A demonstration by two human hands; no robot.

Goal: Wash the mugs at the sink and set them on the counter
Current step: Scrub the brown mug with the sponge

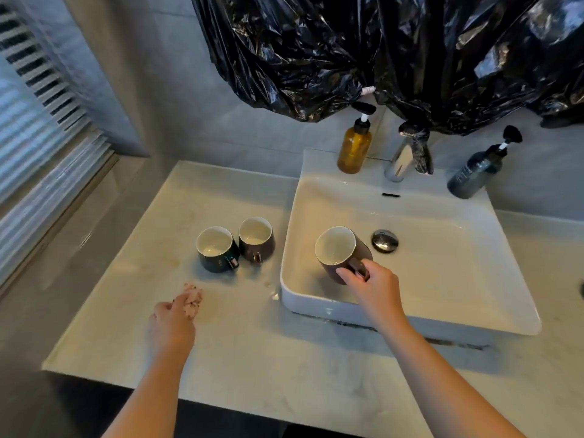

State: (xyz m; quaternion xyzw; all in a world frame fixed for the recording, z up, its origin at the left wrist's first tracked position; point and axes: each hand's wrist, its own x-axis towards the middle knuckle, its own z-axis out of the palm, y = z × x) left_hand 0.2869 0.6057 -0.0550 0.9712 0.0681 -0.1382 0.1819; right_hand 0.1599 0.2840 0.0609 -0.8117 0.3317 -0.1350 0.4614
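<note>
My right hand (374, 287) grips the handle of a brown mug (339, 252) with a white inside, holding it tilted over the left part of the white sink basin (442, 279). Two more mugs stand upright on the counter (252, 343) just left of the sink: a dark green one (216, 249) and a brown one (256, 239), touching or nearly touching. My left hand (172, 320) rests on the counter nearer me, its fingers closed on a small pinkish crumpled cloth (193, 299).
A chrome tap (407, 153) stands at the back of the sink, between an amber pump bottle (355, 143) and a dark pump bottle (480, 169). A drain plug (384, 240) sits in the basin. Black plastic sheeting (379, 52) hangs above. Window blinds (34, 137) are at left.
</note>
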